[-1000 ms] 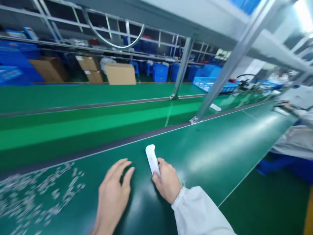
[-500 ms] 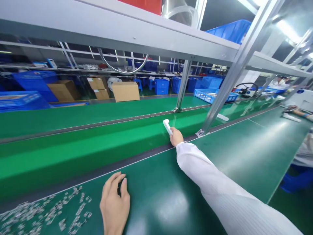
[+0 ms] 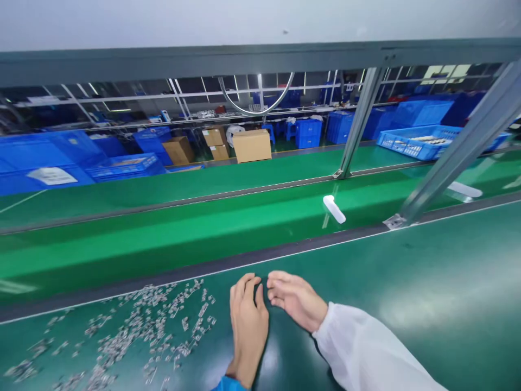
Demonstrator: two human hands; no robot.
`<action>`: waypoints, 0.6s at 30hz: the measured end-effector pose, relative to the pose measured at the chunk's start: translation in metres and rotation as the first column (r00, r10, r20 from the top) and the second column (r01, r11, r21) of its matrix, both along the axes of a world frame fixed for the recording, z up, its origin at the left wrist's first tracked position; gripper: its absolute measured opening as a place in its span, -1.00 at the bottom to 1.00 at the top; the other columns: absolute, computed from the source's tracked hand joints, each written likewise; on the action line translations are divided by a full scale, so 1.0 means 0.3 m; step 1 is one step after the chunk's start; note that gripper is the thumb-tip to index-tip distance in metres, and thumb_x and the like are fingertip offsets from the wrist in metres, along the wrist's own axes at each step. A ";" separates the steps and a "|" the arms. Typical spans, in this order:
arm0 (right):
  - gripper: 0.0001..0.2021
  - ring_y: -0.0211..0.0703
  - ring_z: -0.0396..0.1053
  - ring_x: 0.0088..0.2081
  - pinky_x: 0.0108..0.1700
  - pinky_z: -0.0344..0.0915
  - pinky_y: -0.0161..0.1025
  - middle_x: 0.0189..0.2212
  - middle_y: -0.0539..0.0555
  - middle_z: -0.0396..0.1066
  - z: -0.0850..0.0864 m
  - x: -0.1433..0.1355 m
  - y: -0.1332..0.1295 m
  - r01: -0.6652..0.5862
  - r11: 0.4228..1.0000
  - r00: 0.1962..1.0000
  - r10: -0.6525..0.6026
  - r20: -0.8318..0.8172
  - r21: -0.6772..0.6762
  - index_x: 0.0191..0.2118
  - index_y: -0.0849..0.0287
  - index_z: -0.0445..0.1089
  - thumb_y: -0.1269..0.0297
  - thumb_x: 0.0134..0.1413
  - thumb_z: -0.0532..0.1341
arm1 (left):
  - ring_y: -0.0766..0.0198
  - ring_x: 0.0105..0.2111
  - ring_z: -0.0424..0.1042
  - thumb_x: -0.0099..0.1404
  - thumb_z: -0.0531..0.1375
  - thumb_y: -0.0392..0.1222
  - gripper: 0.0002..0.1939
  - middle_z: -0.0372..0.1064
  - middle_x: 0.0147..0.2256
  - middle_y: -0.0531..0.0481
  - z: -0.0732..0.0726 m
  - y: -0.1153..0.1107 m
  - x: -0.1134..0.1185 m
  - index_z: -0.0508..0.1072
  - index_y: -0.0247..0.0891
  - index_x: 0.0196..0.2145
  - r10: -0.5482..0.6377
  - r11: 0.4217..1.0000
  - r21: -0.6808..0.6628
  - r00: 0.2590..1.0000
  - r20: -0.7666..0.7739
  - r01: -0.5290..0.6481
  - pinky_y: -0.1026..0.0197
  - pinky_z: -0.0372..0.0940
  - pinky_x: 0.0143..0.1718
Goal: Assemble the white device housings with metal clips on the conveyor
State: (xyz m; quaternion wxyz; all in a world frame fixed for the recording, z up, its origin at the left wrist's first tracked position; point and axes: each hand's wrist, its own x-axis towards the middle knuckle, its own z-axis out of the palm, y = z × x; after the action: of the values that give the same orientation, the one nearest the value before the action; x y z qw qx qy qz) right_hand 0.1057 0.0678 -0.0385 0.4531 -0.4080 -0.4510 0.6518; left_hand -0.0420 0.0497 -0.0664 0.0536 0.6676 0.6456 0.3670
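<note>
My left hand is over the green worktop, its fingers curved and thumb apart, holding nothing I can see. Close to its right, my right hand in a white sleeve has its fingers stretched toward the left hand, with no object showing in it. The two sets of fingertips nearly meet. Beyond them, a white elongated plastic part with a hooked end lies on the bright green conveyor belt. Left of my hands, many small metal clips are scattered over the worktop.
A slanted metal post rises at the right, with another white part on the belt beside it. A blue crate of pale parts stands farther back. An overhead shelf crosses the top; cardboard boxes sit behind.
My right hand has let go of the white plastic part on the belt and drawn back beside my left hand. The view has turned left, showing more of the clips.
</note>
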 end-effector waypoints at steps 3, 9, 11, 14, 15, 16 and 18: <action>-0.69 -0.24 0.41 -0.31 -0.18 0.31 -0.25 -0.31 0.08 0.46 0.007 -0.044 -0.056 -0.150 0.981 0.947 0.107 -0.304 -0.125 -0.19 0.21 0.47 0.20 -0.08 0.41 | 0.05 -0.04 0.37 0.32 0.06 -0.34 -0.78 0.39 -0.03 -0.19 0.018 -0.028 0.017 0.48 -0.28 -0.17 -0.010 1.000 -0.026 1.000 -0.016 0.009 -0.03 0.34 0.00; -0.73 -0.28 0.36 -0.28 -0.20 0.32 -0.34 -0.26 0.02 0.43 0.016 -0.004 -0.056 -0.121 0.928 0.892 -0.055 -0.448 -0.354 -0.14 0.12 0.51 0.26 -0.02 0.41 | -0.11 0.35 -0.10 0.42 0.04 -0.15 -0.49 -0.08 0.35 -0.32 0.059 -0.042 -0.054 0.17 -0.38 0.26 0.217 0.976 0.022 0.944 -0.248 -0.219 -0.18 0.09 0.24; -0.72 -0.27 0.36 -0.27 -0.20 0.36 -0.33 -0.24 0.03 0.43 0.017 -0.001 -0.056 -0.118 0.919 0.897 -0.063 -0.437 -0.376 -0.14 0.11 0.51 0.26 -0.03 0.41 | -0.19 0.37 -0.18 0.44 0.01 -0.08 -0.43 -0.16 0.36 -0.42 0.060 -0.038 -0.127 0.13 -0.48 0.28 0.326 0.938 0.001 0.879 -0.350 -0.347 -0.25 0.01 0.26; -0.70 -0.24 0.36 -0.28 -0.20 0.40 -0.32 -0.25 0.04 0.42 0.024 -0.007 -0.067 -0.116 0.915 0.913 -0.055 -0.405 -0.386 -0.15 0.09 0.53 0.24 -0.07 0.43 | -0.33 0.31 -0.04 0.45 -0.05 -0.01 -0.40 0.01 0.28 -0.55 0.051 -0.045 -0.216 0.20 -0.57 0.24 0.431 0.850 -0.082 0.778 -0.458 -0.520 -0.40 -0.01 0.19; -0.69 -0.23 0.36 -0.27 -0.20 0.41 -0.31 -0.24 0.05 0.43 0.026 -0.009 -0.071 -0.111 0.914 0.918 -0.055 -0.392 -0.389 -0.14 0.09 0.53 0.24 -0.08 0.44 | -0.37 0.29 0.00 0.45 -0.06 0.00 -0.40 0.06 0.26 -0.56 0.047 -0.050 -0.231 0.23 -0.57 0.22 0.451 0.824 -0.104 0.755 -0.477 -0.558 -0.45 0.01 0.16; -0.68 -0.21 0.37 -0.26 -0.19 0.42 -0.30 -0.23 0.06 0.43 0.028 -0.010 -0.074 -0.106 0.914 0.924 -0.056 -0.379 -0.392 -0.14 0.08 0.53 0.23 -0.09 0.44 | -0.40 0.28 0.01 0.45 -0.07 0.02 -0.40 0.08 0.26 -0.55 0.045 -0.054 -0.239 0.25 -0.54 0.22 0.461 0.807 -0.117 0.741 -0.488 -0.579 -0.48 0.02 0.13; -0.65 -0.16 0.38 -0.24 -0.18 0.44 -0.27 -0.21 0.08 0.43 0.025 -0.009 -0.077 -0.102 0.911 0.933 -0.052 -0.357 -0.399 -0.12 0.08 0.53 0.23 -0.10 0.44 | -0.39 0.29 0.00 0.45 -0.09 0.03 -0.41 0.04 0.28 -0.50 0.043 -0.060 -0.244 0.27 -0.47 0.22 0.460 0.808 -0.114 0.739 -0.492 -0.578 -0.49 0.02 0.12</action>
State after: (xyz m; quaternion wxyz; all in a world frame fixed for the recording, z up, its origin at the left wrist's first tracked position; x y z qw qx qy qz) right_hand 0.1030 0.0448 -0.0309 0.4236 -0.3619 -0.2184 0.8012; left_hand -0.1151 0.0318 -0.0535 -0.1128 0.5110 0.8439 0.1182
